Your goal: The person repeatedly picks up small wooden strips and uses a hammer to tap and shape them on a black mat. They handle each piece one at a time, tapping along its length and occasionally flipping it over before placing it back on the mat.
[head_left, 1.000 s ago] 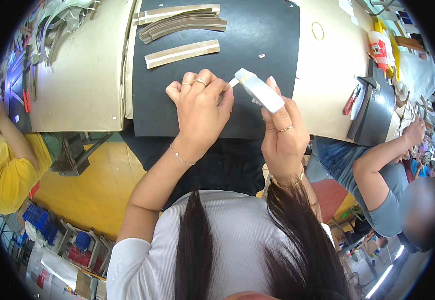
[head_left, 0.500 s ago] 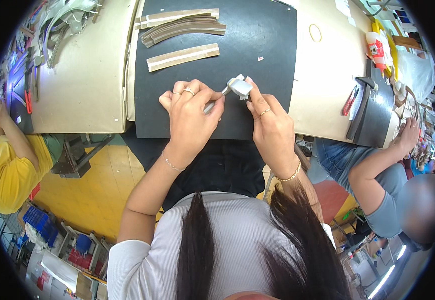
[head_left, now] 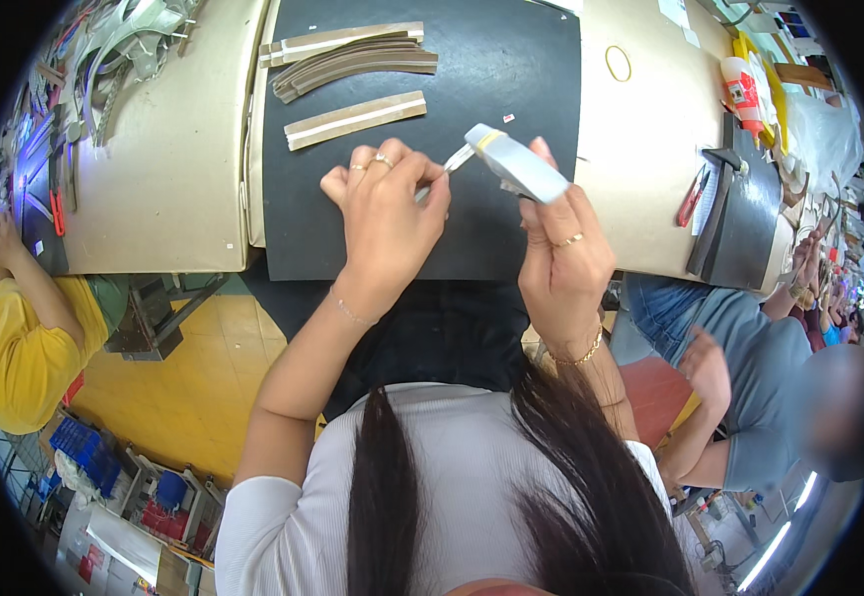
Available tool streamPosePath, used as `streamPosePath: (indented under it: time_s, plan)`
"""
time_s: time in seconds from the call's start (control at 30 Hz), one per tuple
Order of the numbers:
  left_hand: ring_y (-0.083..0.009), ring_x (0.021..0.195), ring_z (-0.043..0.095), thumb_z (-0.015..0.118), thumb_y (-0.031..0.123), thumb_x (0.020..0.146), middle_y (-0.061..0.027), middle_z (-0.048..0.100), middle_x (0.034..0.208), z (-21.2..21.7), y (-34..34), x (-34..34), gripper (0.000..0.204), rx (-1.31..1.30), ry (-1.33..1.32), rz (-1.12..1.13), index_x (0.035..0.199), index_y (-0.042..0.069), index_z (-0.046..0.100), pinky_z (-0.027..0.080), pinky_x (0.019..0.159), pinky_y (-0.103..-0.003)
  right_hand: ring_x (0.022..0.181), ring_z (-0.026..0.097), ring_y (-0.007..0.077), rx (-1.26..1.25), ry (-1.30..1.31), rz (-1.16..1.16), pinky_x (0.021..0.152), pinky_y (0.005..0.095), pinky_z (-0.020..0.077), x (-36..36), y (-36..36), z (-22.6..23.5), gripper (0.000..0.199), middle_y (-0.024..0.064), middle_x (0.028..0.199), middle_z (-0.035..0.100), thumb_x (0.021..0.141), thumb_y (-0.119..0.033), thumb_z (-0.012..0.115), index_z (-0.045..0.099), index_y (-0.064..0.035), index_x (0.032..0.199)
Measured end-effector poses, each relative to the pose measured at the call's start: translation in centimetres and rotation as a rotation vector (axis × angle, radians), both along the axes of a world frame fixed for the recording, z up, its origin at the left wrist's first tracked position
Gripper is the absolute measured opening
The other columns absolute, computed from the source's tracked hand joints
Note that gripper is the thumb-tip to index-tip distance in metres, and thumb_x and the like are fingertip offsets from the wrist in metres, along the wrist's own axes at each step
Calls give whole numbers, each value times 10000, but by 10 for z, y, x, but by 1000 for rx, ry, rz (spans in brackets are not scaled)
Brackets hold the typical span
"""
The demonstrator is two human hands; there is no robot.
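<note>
Both hands are raised over a black mat. My left hand is closed, its fingers pinching a thin pale strip whose end sticks out to the right. My right hand pinches the near end of a light grey flat piece with a yellow band round its far end. The strip's tip reaches close to that banded end; I cannot tell whether they are joined. Beyond my left hand lie a single brown strip with a white stripe and a pile of similar brown strips.
A yellow rubber band and a red-and-white bottle are on the right. A hammer and a red-handled cutter lie nearby. Grey strips are heaped at far left. Co-workers sit on both sides.
My right hand has moved right and slightly nearer, and the light grey piece now shows much longer. My left hand stays nearly in place. The right-hand co-worker's arm has shifted.
</note>
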State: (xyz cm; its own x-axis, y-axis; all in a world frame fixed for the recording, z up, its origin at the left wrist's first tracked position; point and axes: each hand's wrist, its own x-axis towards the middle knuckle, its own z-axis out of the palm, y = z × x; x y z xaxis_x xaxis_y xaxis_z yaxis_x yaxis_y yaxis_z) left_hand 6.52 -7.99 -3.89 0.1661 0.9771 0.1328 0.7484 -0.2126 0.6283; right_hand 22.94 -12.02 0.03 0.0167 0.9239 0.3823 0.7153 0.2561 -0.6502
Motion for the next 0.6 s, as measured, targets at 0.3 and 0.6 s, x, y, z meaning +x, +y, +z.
streamPosePath:
  time_s: [0.3,0.6]
  plan:
    - [-215,906,567,802,170,803,7,637,869,-1,5,6,90,-21,41,-9,812,119,728,297,899,-410,742,677,274,-22,-65,2,661,381,544,-3,4,-3,485,96,902,679,924,-43,693,632,-97,1402]
    - [-195,897,562,825,206,810,24,636,879,3,-6,-7,130,28,33,1,901,131,771,286,893,-397,750,677,258,-195,-186,17,670,375,545,-5,2,-17,471,88,896,676,930,-61,692,639,-96,1396]
